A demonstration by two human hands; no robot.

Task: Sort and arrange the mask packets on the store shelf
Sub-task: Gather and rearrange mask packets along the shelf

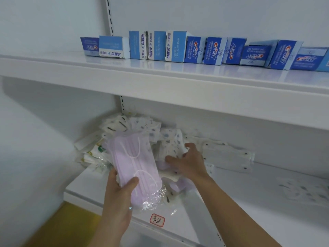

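My left hand (118,193) grips a stack of pink mask packets (135,163) in clear wrap, thumb on top, tilted up above the lower shelf (249,211). Behind it lies a loose pile of white patterned mask packets (138,125) at the shelf's back left. My right hand (188,162) rests with spread fingers on packets in the middle of the pile, over another pink packet (176,184). A row of white packets (227,154) lies flat to the right of that hand.
The upper shelf (160,77) overhangs the pile and carries a row of blue toothpaste boxes (195,49). A red-edged label (157,220) sits on the lower shelf's front. A few patterned packets (302,191) lie at the far right. A white wall (35,139) closes the left side.
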